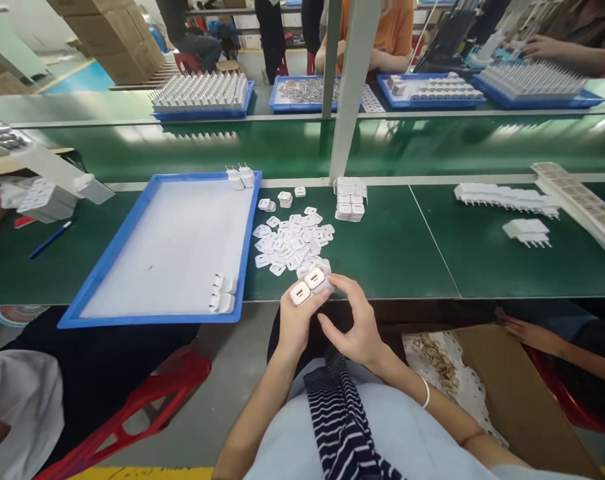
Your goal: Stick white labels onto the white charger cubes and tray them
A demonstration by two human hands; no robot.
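Note:
Two white USB charger housings (300,292) sit side by side in my left hand (296,323), port faces up, fingers and thumb wrapped round them. My right hand (355,327) is open, thumb and index finger spread; its index fingertip is at the right-hand charger's edge. Just beyond my hands lies a loose pile of small white face plates (292,243). Behind it stand a few small stacks of plates (284,199). A block of white chargers (350,208) stands to the right of these.
Left of the pile is a blue-rimmed tray (155,250) with a few chargers in two corners. Charger rows (505,199) lie on the right. A metal post (350,93) rises at the bench's back. Co-workers sit on both sides and opposite. An open carton (512,380) stands below right.

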